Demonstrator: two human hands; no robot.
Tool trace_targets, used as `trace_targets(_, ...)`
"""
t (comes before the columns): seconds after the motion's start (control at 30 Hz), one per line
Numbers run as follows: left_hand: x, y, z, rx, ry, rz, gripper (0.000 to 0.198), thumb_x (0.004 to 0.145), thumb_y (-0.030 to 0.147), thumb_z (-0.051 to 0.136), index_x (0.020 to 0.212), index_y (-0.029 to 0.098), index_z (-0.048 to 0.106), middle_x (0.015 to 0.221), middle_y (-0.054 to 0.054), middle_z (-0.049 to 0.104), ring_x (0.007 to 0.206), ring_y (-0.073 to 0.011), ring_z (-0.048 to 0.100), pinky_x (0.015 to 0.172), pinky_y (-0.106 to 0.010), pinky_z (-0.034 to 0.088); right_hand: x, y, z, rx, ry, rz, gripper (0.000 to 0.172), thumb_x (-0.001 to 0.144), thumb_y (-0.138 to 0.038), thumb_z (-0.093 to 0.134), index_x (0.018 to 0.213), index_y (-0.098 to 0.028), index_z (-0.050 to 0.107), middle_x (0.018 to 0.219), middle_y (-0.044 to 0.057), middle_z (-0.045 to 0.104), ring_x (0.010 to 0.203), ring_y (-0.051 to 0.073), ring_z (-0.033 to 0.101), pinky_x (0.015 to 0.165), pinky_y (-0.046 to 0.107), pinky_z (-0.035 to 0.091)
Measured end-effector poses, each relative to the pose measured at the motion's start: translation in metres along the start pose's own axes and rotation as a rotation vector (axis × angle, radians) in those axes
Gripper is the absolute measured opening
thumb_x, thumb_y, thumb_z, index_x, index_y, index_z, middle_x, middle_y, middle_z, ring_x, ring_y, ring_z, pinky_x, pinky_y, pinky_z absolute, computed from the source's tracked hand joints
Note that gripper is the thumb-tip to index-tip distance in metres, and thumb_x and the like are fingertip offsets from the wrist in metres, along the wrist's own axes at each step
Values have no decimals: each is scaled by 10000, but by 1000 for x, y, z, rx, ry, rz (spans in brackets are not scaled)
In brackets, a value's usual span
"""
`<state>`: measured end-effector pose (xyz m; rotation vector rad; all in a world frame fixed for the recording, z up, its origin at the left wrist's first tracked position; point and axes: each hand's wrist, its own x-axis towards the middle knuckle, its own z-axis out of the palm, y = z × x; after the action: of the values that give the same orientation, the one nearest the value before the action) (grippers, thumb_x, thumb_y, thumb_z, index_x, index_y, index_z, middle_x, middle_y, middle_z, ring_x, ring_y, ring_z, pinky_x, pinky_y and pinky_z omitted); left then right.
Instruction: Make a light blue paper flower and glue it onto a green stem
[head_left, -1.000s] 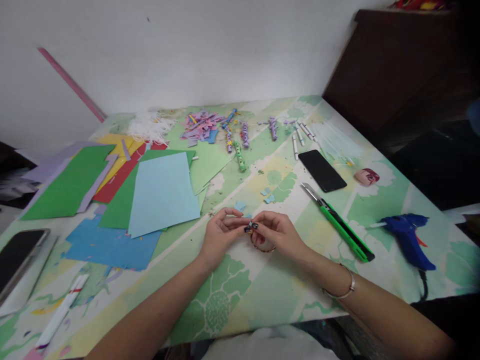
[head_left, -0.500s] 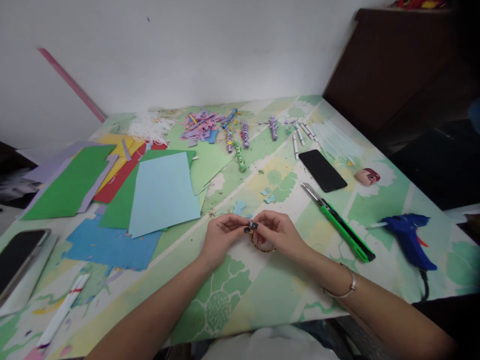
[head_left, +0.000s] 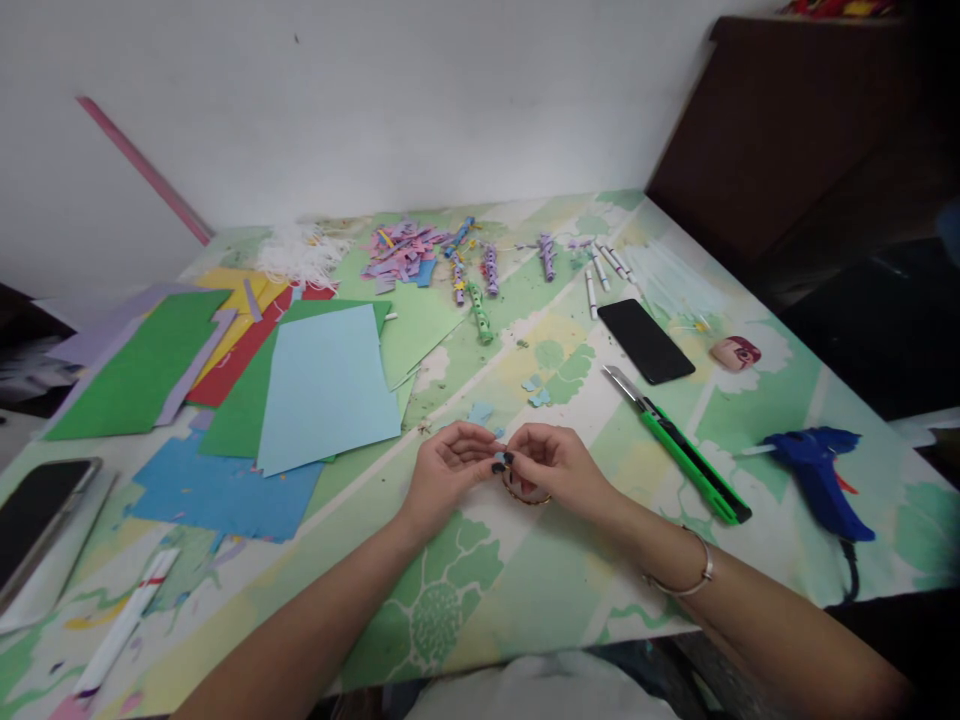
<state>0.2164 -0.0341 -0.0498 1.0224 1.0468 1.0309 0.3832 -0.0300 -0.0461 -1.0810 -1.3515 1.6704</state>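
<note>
Near left of the table (head_left: 570,590): phone (head_left: 41,520), w/ white marker (head_left: 124,630) just to its R. Beyond them, green sheet (head_left: 142,365), then blue sheet (head_left: 225,495) w/ ragged edges. Far side: white string pile (head_left: 304,252); nearer, light-blue sheet (head_left: 326,390) atop other paper. Paper scraps (head_left: 405,250) heaped far, nr rolled tubes (head_left: 490,270). Near middle, L hand (head_left: 446,470) & R hand (head_left: 562,465) meet, fingers of both pinching a tiny blue bit (head_left: 500,457) btwn the tips; its shape's too small to tell. Round thing (head_left: 529,495) partly hidden by R hand. Farther R: black phone (head_left: 645,340), green cutter (head_left: 690,455) w/ blade out, blue glue gun (head_left: 814,480) at right edge.
</note>
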Motion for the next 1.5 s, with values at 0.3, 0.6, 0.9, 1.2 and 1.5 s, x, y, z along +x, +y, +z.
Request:
trace_targets(0.3, -3, 6, 3, 78, 0, 35, 134, 679, 144, 668, 807, 145, 625, 792, -64, 685, 774, -157, 648, 764, -271, 506, -2, 1, -3, -76, -37, -43, 147, 775, -298, 573, 750, -154, 570, 505, -31, 537, 386, 62, 440, 380, 185, 362)
trace_targets(0.6, -4, 6, 2, 290, 56, 150, 123, 650, 187, 704, 760, 138, 679, 773, -68, 690, 719, -172, 646, 735, -298, 532, 0, 3, -6, -159, 46, -80, 118, 771, -266, 579, 748, -151, 573, 535, -21, 556, 458, 74, 510, 442, 181, 416)
trace_targets(0.9, -4, 4, 1, 230, -10, 92, 110, 689, 185, 667, 783, 141, 702, 765, -65, 709, 691, -160, 658, 693, -271, 543, 0, -3, -5, -21, -34, -5, 164, 778, -309, 582, 741, -152, 553, 501, -28, 553, 395, 62, 460, 390, 181, 372)
trace_targets(1.2, -2, 2, 1, 166, -12, 65, 120, 708, 189, 658, 816, 136, 668, 747, -51, 695, 676, -138, 650, 682, -247, 536, 1, -7, -8, 115, -168, 68, 139, 771, -284, 583, 752, -149, 555, 524, -26, 565, 409, 67, 484, 392, 176, 354)
trace_targets(1.5, 0, 5, 0, 39, -6, -7, 166, 685, 203, 694, 824, 129, 640, 678, -34, 692, 599, -129, 652, 636, -243, 544, 6, -9, -11, 51, -43, 84, 105, 729, -245, 567, 692, -154, 531, 479, -39, 556, 394, 69, 478, 407, 179, 379)
